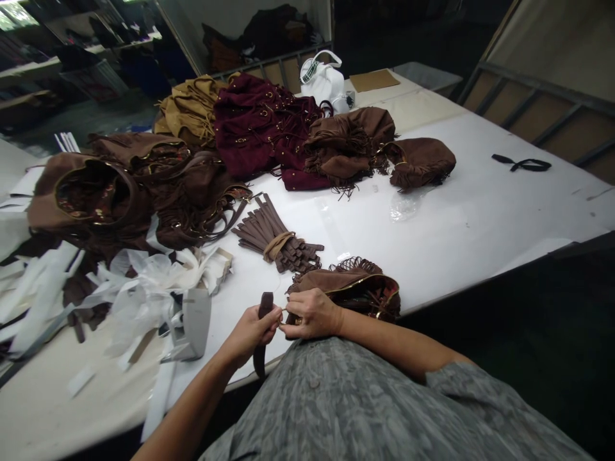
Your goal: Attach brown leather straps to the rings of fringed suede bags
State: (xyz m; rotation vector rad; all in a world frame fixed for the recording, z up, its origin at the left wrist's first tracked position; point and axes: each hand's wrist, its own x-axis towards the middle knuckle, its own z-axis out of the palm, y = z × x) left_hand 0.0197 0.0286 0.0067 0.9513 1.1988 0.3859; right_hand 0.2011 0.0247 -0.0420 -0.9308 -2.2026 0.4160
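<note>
My left hand (254, 330) is closed around a dark brown strap (259, 360), whose one end sticks up above the thumb while the rest hangs down at the table edge. Close beside it, my right hand (314, 314) pinches at a small gold-coloured metal piece between the two hands; its exact form is too small to tell. Under and behind the right hand lies a brown fringed bag (336, 280) with its gold zip open and a patterned lining showing. Just beyond the hands rests a bundle of brown straps (269, 224), tied with a tan band.
Brown bags (43, 192) pile up at the left, with maroon bags (250, 128), tan bags (189, 105) and a white bag (329, 83) farther back. A tape dispenser (196, 323) stands left of my hands near crumpled white wrapping (139, 288). A black strap (521, 163) lies far right.
</note>
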